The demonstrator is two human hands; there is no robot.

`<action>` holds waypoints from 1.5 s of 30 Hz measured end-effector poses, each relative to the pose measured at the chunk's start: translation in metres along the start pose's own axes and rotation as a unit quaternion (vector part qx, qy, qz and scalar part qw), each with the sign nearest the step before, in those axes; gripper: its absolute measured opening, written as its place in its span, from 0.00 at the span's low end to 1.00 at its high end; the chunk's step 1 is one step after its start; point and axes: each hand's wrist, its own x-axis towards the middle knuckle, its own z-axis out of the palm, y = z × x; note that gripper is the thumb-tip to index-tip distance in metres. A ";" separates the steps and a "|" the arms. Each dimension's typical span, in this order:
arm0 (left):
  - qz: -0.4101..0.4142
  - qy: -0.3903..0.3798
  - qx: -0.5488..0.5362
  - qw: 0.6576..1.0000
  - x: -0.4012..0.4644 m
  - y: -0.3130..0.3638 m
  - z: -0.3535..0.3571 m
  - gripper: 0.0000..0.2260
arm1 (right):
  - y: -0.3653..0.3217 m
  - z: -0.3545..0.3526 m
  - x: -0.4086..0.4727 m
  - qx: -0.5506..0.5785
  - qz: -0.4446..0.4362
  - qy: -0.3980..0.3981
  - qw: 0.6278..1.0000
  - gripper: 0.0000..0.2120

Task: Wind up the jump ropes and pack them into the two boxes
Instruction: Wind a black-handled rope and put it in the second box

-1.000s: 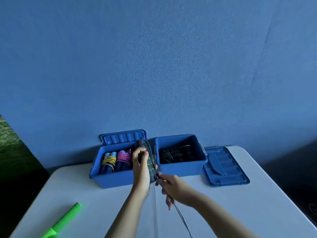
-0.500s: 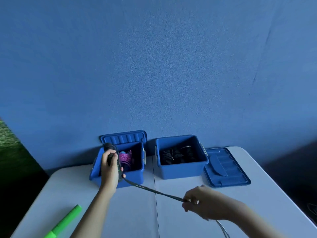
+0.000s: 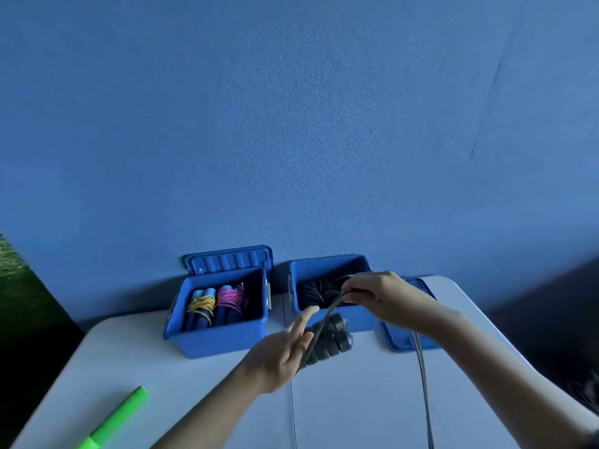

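The black jump rope with thick ribbed black handles [image 3: 330,338] is held just above the tabletop, in front of the right box near the far edge. The left hand [image 3: 285,348] cradles the two handles against its palm; its fingers [image 3: 304,319] stretch out nearly straight along them, and how firmly the thumb grips cannot be told. From the handles the dark cord [image 3: 421,367] arches up to the right hand [image 3: 385,293], which pinches it between curled fingers over the right box, then drops down past the wrist toward the near edge of the table.

The right blue plastic box [image 3: 327,270] stands open at the far edge and holds dark wound ropes [image 3: 316,291]. Its flat blue lid [image 3: 398,338] lies on the tabletop just to its right, partly hidden by the right forearm. The left blue plastic box [image 3: 220,338] sits just beside it, apart by a narrow gap, with its ribbed lid [image 3: 228,259] standing up against the blue wall [image 3: 291,124]. Inside are blue-handled bundles, one wound in yellow cord [image 3: 201,306] and one in pink cord [image 3: 230,299].

A bright green stick-like object [image 3: 116,419] lies diagonally near the near left corner of the white table [image 3: 356,400].
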 end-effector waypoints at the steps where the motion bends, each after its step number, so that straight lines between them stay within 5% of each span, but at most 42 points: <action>1: 0.010 0.006 0.006 1.000 -0.001 0.003 0.001 0.26 | 0.004 0.000 0.001 0.016 0.019 0.000 1.000 0.04; 6: 0.072 0.029 -0.054 0.996 -0.005 0.018 0.000 0.25 | 0.023 0.007 0.007 0.084 0.073 -0.002 0.994 0.02; 11: 0.065 0.052 0.005 0.997 -0.001 0.027 -0.001 0.40 | 0.044 0.029 0.010 0.175 0.138 -0.003 0.975 0.06; 14: 0.054 0.106 -0.068 0.991 0.005 0.030 -0.009 0.38 | 0.049 0.049 0.007 0.254 0.210 -0.008 0.944 0.17; 22: -0.025 0.260 -0.145 0.954 0.032 0.020 -0.032 0.35 | -0.027 0.119 -0.012 0.500 0.284 -0.018 0.818 0.12; 27: -0.107 0.389 -0.094 0.910 0.039 -0.004 -0.062 0.24 | -0.056 0.153 -0.046 0.297 0.251 -0.072 0.919 0.09; 30: -0.172 0.336 0.004 0.926 0.033 -0.031 -0.070 0.25 | -0.071 0.134 -0.055 0.098 0.199 -0.088 0.971 0.16; 32: -0.125 0.287 0.102 0.944 0.024 -0.042 -0.061 0.29 | -0.072 0.107 -0.054 0.032 0.138 -0.072 0.987 0.21; 38: -0.041 0.121 0.160 0.979 0.003 -0.054 -0.016 0.41 | -0.025 0.044 -0.030 0.005 -0.042 0.000 0.999 0.17; 42: 0.023 0.068 0.150 0.986 -0.003 -0.031 0.001 0.42 | -0.018 0.037 -0.012 0.034 -0.069 0.018 0.997 0.15; 45: 0.066 0.025 0.128 0.989 -0.007 -0.013 0.008 0.37 | -0.010 0.038 -0.002 0.075 -0.009 0.014 0.997 0.08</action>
